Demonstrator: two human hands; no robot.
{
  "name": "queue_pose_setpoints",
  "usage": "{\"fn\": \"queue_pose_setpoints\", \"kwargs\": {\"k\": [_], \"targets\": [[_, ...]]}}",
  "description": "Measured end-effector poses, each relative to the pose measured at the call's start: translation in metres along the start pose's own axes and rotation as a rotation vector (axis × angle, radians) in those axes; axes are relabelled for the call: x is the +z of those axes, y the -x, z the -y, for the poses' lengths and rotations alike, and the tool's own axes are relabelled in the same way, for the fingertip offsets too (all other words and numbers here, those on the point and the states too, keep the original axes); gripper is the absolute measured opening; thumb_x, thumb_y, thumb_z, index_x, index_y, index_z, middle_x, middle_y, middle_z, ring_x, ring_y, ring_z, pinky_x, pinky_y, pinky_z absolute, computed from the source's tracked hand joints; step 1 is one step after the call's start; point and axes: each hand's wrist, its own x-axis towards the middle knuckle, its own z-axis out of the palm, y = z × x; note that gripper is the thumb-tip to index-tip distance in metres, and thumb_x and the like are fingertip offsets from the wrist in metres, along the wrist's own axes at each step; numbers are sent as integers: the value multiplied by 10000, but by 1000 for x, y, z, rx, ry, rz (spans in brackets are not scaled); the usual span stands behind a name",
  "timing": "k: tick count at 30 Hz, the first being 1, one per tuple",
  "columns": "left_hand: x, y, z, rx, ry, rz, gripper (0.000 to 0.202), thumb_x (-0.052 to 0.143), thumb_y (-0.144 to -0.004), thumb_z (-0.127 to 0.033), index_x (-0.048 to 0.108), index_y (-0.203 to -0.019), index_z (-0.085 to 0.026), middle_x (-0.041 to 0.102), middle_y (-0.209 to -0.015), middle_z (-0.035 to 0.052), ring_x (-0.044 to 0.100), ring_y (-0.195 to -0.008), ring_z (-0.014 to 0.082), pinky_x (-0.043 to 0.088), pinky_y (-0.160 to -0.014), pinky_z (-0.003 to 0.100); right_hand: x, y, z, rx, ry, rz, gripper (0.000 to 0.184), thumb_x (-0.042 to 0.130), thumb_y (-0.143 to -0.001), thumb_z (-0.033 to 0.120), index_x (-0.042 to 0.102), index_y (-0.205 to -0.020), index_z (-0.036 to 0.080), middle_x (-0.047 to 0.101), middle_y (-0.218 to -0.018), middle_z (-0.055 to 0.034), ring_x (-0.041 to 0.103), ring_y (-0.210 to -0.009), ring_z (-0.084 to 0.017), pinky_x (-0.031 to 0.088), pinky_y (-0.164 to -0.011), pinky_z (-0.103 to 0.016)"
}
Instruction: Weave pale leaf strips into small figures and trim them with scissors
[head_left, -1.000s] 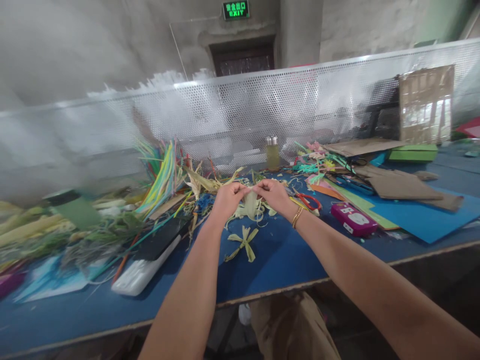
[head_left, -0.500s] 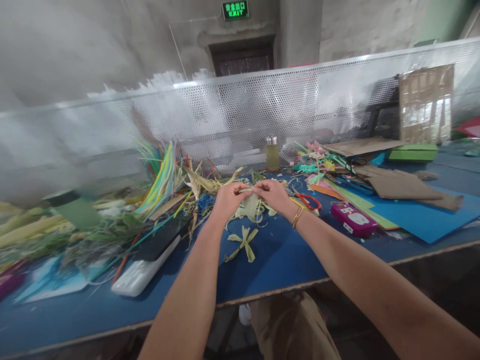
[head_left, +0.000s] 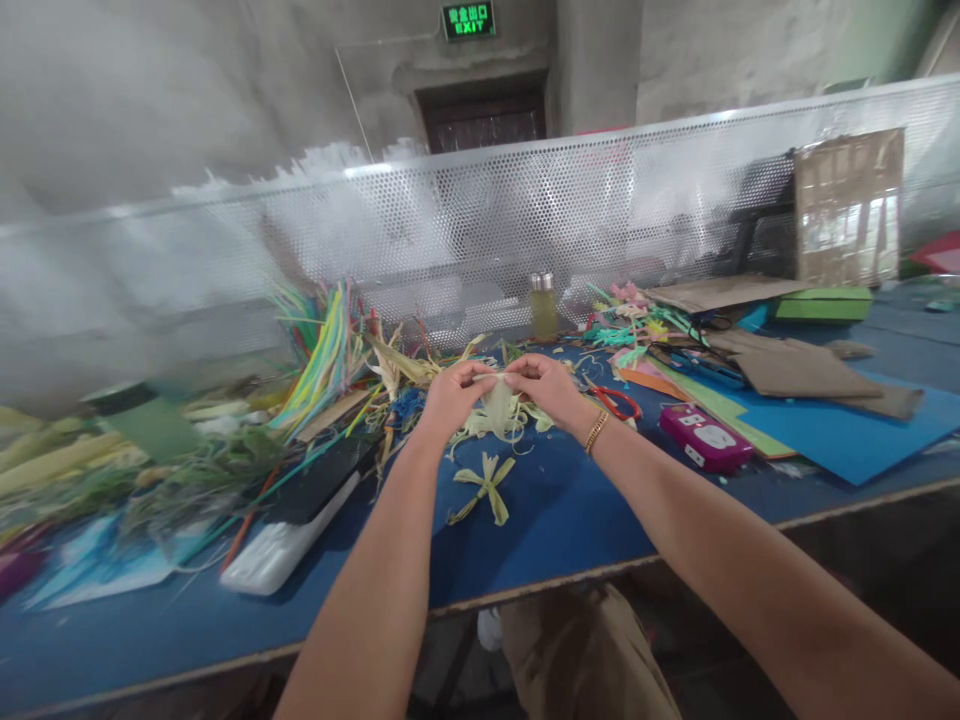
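left hand (head_left: 452, 396) and right hand (head_left: 552, 390) barely shifted since half a second ago

from my distance, i see both pinched on the upper edge of a pale leafy strip (head_left: 498, 408), the rest hanging between them above curled scraps (head_left: 474, 426). i'd keep the pull even and the pinches close together, as such thin stuff probably tears. nearer the front of the worktop (head_left: 562, 530) lies a star-shaped leafy piece (head_left: 489, 486); red-handled scissors (head_left: 611, 393) lie near the right wrist, a purple device (head_left: 705, 438) farther right.

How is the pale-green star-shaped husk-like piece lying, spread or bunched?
Spread: the pale-green star-shaped husk-like piece lies with its strips fanning outward from a narrow middle on the blue tabletop.
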Motion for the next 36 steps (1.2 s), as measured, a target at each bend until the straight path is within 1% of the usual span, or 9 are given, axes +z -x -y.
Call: {"fn": "queue_pose_setpoints", "kwargs": {"k": [3, 9, 16, 21, 24, 27, 31, 33, 36], "targets": [[-1, -1, 2, -51, 117, 5, 227, 715, -699, -318, 716, -880, -180, 604, -613, -19, 476, -510, 95, 376, -512, 228, 0, 0, 1, 20, -60, 3, 191, 724, -685, 300, 624, -806, 190, 622, -676, 13, 564, -599, -107, 471, -542, -231], [0, 0, -1, -200, 443, 4, 272, 767, -631, -280, 731, -882, -183, 670, -695, 2, 584, -604, 130, 463, -587, 261, 0, 0, 5, -50, -123, 10, 192, 736, -684, 304, 627, -798, 194, 603, -633, 28, 547, -580, -99, 457, -568, -240], [-1, 1, 0, -274, 595, 15, 255, 785, -572, -202, 735, -821, -170, 683, -731, 12, 602, -645, 136, 466, -603, 260, -1, -2, 1, -65, -166, 41, 167, 733, -669, 267, 675, -808, 195, 628, -666, 18, 553, -608, -98, 449, -593, -239], [-2, 1, 0, -278, 539, -4, 200, 717, -634, -256, 723, -806, -153, 646, -670, 14, 556, -581, 127, 432, -554, 255, -1, 0, 3, -41, -157, 46, 129, 702, -685, 256, 679, -787, 181, 620, -661, 15, 553, -610, -103, 463, -620, -254], [-1, 1, 0, -224, 393, -7, 225, 720, -670, -338, 703, -802, -157, 640, -673, 15, 539, -564, 125, 411, -537, 251, -1, 0, 2, -71, -66, 39, 150, 697, -708, 300, 666, -779, 172, 608, -666, 11, 539, -613, -106, 459, -614, -258], [0, 0, 2, -117, 204, -29, 247, 746, -658, -300, 680, -857, -169, 655, -705, 7, 531, -562, 111, 397, -536, 235, -1, -2, -2, -128, 51, -1, 171, 714, -694, 303, 645, -776, 169, 611, -691, 4, 541, -629, -109, 461, -622, -260], [1, -1, 4, -61, 44, -59, 323, 745, -661, -264, 677, -964, -176, 684, -725, 18, 580, -615, 137, 444, -594, 261, -4, -5, -6, -119, 99, -52, 273, 716, -671, 253, 645, -920, 169, 636, -735, -8, 585, -679, -127, 492, -670, -280], [1, -1, 5, -52, -5, -57, 266, 739, -664, -263, 701, -911, -171, 694, -732, 29, 604, -653, 153, 464, -635, 279, -5, -5, -7, -111, 143, -35, 272, 696, -690, 254, 659, -943, 163, 653, -759, -21, 592, -691, -130, 491, -683, -283], [3, -1, 6, -35, -30, -73, 166, 735, -662, -268, 712, -796, -173, 698, -730, 31, 621, -689, 167, 475, -673, 291, -5, -6, -10, -126, 225, -17, 173, 659, -730, 281, 669, -856, 164, 661, -773, -24, 585, -691, -126, 484, -682, -277]]}}
